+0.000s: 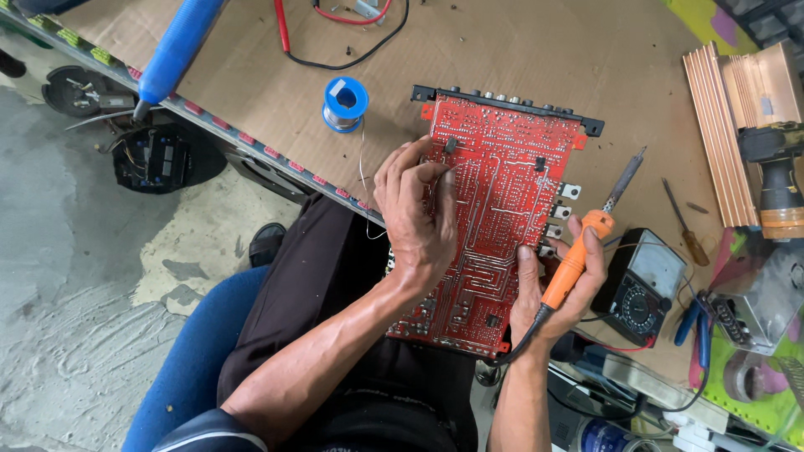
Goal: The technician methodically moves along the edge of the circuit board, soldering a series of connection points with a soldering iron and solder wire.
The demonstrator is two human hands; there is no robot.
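Both forearms rose from the lower edge of the view, so I began there. My left hand (416, 219) lay on the near left part of the red board (494, 226), fingers curled and tips pinched together at the board's left edge; a thin solder wire (363, 172) ran down from the blue spool (344, 104) toward that pinch, though I could not tell whether the tips actually gripped it. My right hand (559, 283) was closed around the orange handle of the iron (590, 238), thumb laid against the board's right edge, tip raised clear of the board and pointing up and to the right. The board rested copper side up, its far edge on the cardboard-covered bench (251, 84) and its near edge over my lap.

For a sound joint, I judged three points critical. The board needed a firm rest, since half of it overhung the bench. The iron's tip should meet pad and lead together before solder was fed. The cord (515, 345) under my right wrist needed slack so it would not drag the tip.

Beyond the right hand sat a black meter (641, 285), then a screwdriver (685, 224), then a copper-coloured heatsink (724, 134). Red and black leads (335, 50) lay at the bench's far side.
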